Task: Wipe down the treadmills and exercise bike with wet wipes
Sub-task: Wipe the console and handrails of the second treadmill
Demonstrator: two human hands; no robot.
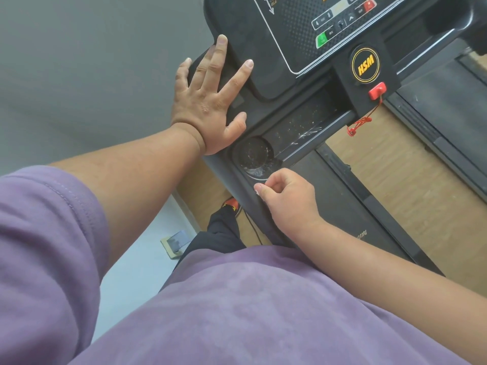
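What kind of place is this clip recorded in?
Probably a home workout room or small gym, though little of the room shows. A treadmill console with buttons and an HSM badge, a red safety key on its cord, and the running belt over a wooden floor point to that.

one treadmill [263, 83], two hands, left hand [208, 101], right hand [287, 198], one red safety key [377, 90], one cup holder [254, 154]

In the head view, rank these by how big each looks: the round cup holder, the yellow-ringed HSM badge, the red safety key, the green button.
1. cup holder
2. HSM badge
3. and 4. red safety key and green button look alike, so no ranking.
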